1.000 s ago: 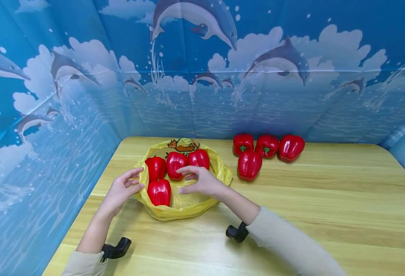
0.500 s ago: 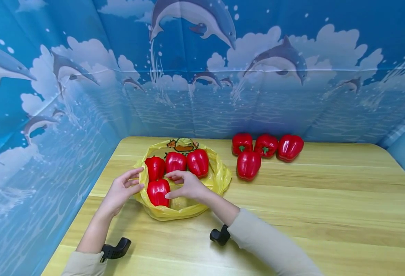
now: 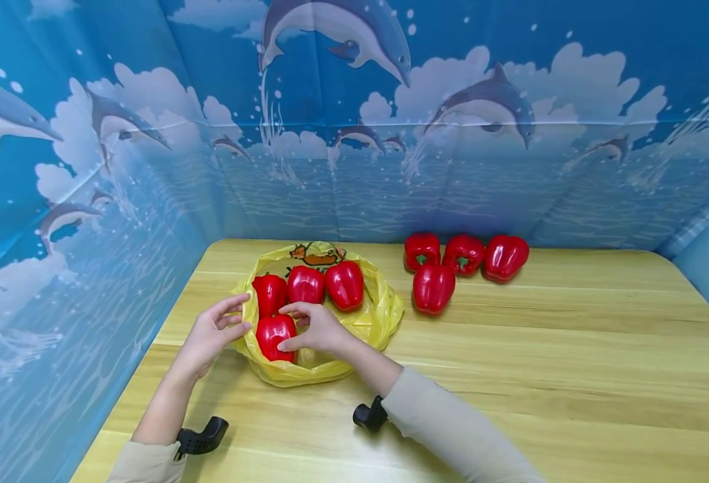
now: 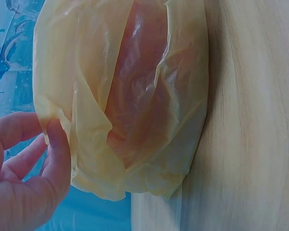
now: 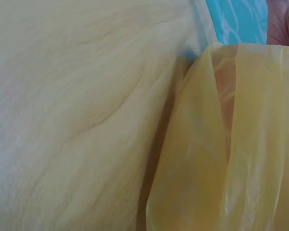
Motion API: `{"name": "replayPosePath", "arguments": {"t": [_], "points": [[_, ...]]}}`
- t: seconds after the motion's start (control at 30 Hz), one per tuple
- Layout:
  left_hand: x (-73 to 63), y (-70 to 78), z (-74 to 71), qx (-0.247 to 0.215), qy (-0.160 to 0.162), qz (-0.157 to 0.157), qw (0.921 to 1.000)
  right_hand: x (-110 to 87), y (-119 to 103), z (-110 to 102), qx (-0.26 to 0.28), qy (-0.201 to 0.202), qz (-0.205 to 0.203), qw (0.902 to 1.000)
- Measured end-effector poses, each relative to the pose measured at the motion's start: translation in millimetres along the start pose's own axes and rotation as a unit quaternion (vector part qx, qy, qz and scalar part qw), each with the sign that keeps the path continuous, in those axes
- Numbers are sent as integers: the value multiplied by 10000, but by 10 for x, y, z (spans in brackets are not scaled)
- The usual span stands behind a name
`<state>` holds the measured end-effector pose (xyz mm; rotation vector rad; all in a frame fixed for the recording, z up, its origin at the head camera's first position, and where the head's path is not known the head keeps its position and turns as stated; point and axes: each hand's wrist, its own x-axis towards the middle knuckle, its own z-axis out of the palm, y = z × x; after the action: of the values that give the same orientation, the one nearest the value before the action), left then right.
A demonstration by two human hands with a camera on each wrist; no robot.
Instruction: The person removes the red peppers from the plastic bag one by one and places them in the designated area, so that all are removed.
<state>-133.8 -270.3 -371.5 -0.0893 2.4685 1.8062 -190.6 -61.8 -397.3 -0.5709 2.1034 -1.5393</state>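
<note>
A yellow plastic bag lies with its mouth spread at the left of the table, several red bell peppers in it. My left hand pinches the bag's left rim between thumb and fingers, as the left wrist view confirms. Over the front-left bell pepper reaches my right hand, its thumb apart from its bent fingers. Its thumb overlaps that pepper; whether it touches is unclear. Behind stand the left bell pepper, the middle one and the right one. In the right wrist view the bag's side hides my right hand.
Outside the bag, to its right, several red bell peppers sit in a cluster at the back of the wooden table. A blue dolphin-print backdrop rises behind and at the left.
My right hand has moved left and a little nearer, from the right pepper in the bag to the front-left one. That right pepper now lies slightly nearer. My left hand stays at the rim.
</note>
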Motion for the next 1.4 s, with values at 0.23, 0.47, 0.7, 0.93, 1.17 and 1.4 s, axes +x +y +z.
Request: {"name": "replayPosePath", "arguments": {"t": [0.23,0.47,0.7,0.93,1.17,1.4], "points": [[-2,-3,12,-16,24,24,10000,20,16,39,74,52,64,9999],[-1,-14,15,3,47,35,10000,31,31,57,196,81,142,9997],[-3,-13,17,16,53,36,10000,41,37,59,303,99,104,9994],[-5,-14,16,40,62,34,10000,24,48,34,382,140,82,9991],[-9,-27,21,34,52,73,10000,-8,66,-37,508,172,149,9984],[-9,-38,20,23,50,150,9999,-42,67,-132,551,209,153,9981]]}}
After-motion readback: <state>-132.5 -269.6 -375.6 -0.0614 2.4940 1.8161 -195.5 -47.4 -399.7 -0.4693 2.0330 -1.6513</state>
